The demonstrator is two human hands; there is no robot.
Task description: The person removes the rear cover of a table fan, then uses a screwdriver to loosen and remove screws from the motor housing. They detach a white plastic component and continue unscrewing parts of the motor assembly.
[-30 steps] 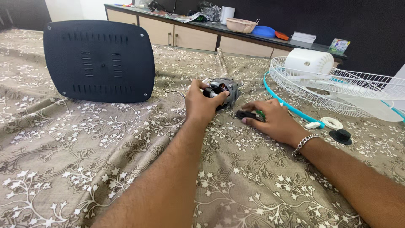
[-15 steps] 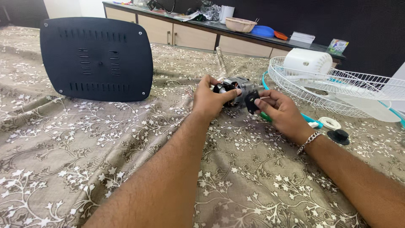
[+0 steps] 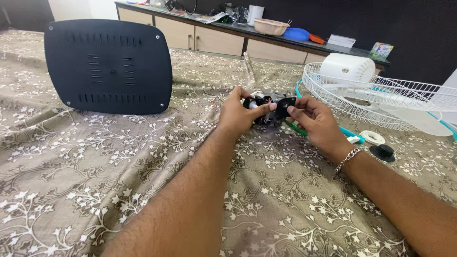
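Black flat plastic piece (image 3: pixel 284 106) now pinched in right hand (image 3: pixel 315 121), brought against grey metal fan motor (image 3: pixel 263 105) gripped by left hand (image 3: pixel 238 115); previously picked off patterned cloth (image 3: pixel 119 157).

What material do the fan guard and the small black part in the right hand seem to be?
Fan guard: probably white-coated metal wire, from its thin, evenly spaced glossy rods. Small black part in the right hand: likely matte plastic; too small to be sure.

Small black part (image 3: pixel 284 106) now against motor (image 3: pixel 263 103)
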